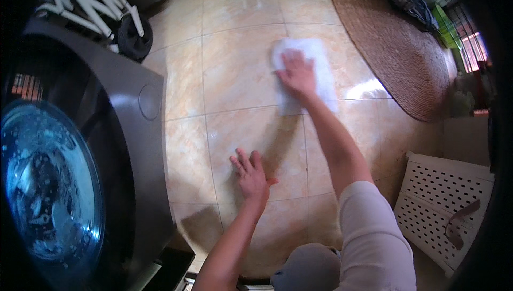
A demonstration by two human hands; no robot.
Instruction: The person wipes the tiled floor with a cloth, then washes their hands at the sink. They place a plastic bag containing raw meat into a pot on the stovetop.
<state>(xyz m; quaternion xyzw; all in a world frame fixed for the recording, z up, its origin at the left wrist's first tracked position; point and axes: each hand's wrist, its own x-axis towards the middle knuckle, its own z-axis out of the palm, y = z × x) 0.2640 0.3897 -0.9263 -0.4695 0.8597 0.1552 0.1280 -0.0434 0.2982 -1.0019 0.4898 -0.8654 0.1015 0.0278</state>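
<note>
My right hand (297, 73) lies flat, fingers apart, on a white cloth (325, 86) spread over the tiled floor (240, 74). It presses on the cloth from above, without visibly gripping it, and both are slightly blurred. Nearer to me and to the left, my left hand (252, 176) holds nothing; its fingers are spread just over or on the tiles, and contact cannot be told. The cloth lies across a grout line, left of a woven brown mat (400, 50).
A front-loading washing machine (148, 162) with a wet, blue-lit door stands at the left. Beyond it are a folded white frame (92, 6) and a black wheel (135, 39). A perforated white plastic lid or box (441, 207) with a strap stands at the lower right.
</note>
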